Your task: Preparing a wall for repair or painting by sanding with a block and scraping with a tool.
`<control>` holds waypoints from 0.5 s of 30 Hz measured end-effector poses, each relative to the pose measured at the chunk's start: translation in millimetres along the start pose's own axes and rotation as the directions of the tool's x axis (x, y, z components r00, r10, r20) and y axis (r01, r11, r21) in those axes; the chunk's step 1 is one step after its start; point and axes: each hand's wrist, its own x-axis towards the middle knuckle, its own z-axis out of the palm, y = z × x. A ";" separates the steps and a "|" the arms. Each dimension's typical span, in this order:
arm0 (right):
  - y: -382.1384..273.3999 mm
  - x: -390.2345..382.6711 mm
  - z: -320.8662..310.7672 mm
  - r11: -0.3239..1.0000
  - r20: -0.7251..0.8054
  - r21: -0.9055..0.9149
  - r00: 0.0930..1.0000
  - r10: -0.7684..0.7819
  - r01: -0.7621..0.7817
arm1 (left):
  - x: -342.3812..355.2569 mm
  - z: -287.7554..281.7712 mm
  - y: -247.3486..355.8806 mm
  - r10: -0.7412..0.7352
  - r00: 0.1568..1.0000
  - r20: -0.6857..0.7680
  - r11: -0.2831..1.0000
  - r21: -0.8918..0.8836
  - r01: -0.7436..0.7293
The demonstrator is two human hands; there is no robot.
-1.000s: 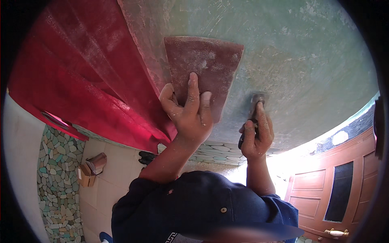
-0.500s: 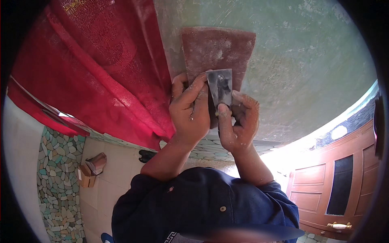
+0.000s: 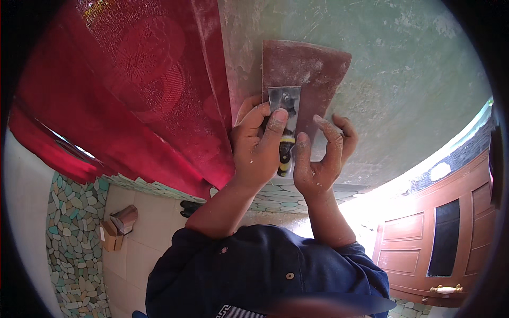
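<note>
Scraper (image 3: 287,139) has shifted into the left fingers (image 3: 253,117), beneath the thumb (image 3: 275,126).

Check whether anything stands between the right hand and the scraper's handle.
Nothing visible stands between the right hand and the black-and-yellow handle. The left hand holds the scraper from the other side, its thumb over part of the blade.

Maroon sheet (image 3: 318,69); before it, black-and-yellow scraper handle (image 3: 285,155); left of it, figured red cloth (image 3: 106,111); behind it, mottled green wall (image 3: 408,100).
</note>
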 end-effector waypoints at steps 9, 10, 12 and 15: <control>-6.0 4.0 0.0 0.979 -0.005 0.198 0.999 0.045 -0.044 | -6.5 -13.9 15.2 -0.245 0.915 0.320 0.872 -0.341 0.352; -6.3 4.7 -0.9 0.980 -0.008 0.191 0.999 0.048 -0.046 | -5.7 -14.7 17.5 -0.241 0.894 0.379 0.842 -0.376 0.386; -6.8 9.0 -2.9 0.997 0.008 0.054 0.998 0.057 -0.057 | -4.3 -20.6 16.9 -0.235 0.874 0.426 0.819 -0.397 0.414; -5.7 16.3 -3.5 0.995 -0.097 -0.075 0.994 0.059 -0.066 | -9.5 -10.1 22.0 -0.242 0.919 0.310 0.855 -0.379 0.353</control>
